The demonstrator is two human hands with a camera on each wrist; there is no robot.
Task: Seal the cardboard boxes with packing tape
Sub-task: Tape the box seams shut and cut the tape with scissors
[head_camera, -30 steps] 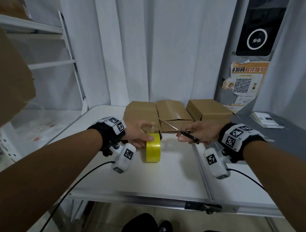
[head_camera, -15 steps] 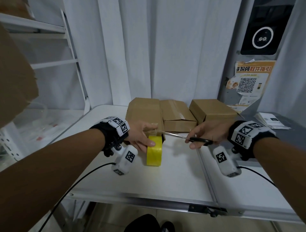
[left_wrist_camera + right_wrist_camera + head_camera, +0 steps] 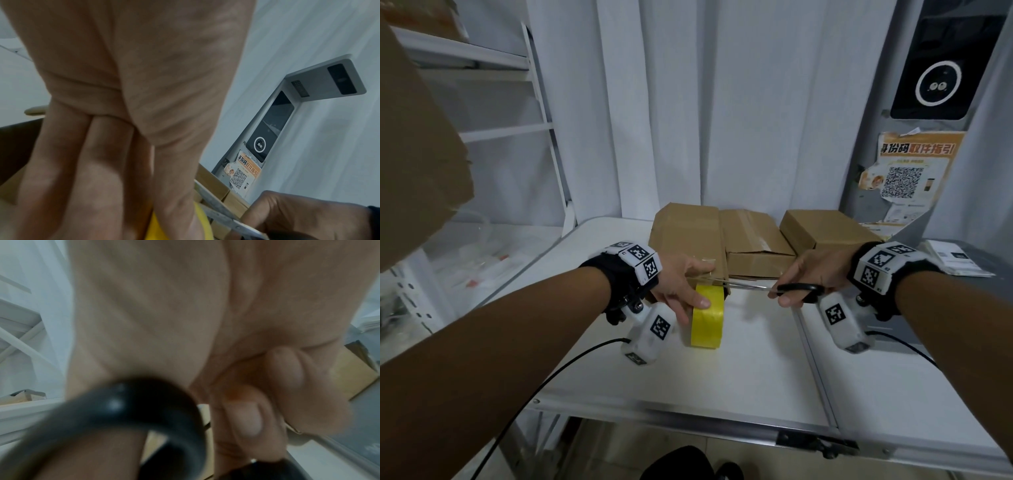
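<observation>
A yellow tape roll (image 3: 707,317) stands on edge on the white table (image 3: 739,377), in front of the left of three brown cardboard boxes (image 3: 688,236), (image 3: 753,240), (image 3: 825,229). My left hand (image 3: 700,284) grips the roll, thumb on its near side; a short clear strip runs from the roll to the left box. My right hand (image 3: 787,291) holds black-handled scissors (image 3: 801,291), blades level and pointing left, tips at that strip. The left wrist view shows my fingers (image 3: 102,162) over the roll (image 3: 203,224) and the blades (image 3: 222,211). The scissors handle (image 3: 154,402) fills the right wrist view.
A white shelf rack (image 3: 534,113) and a large cardboard sheet (image 3: 414,154) stand at the left. White curtains hang behind the boxes. A grey cabinet with a QR poster (image 3: 907,171) and a stack of papers (image 3: 955,260) are at the right. A seam (image 3: 815,353) splits the table.
The scissors, earlier tilted up and apart from the tape, have come down level and their tips have reached the strip above the roll. My left hand has stayed on the roll.
</observation>
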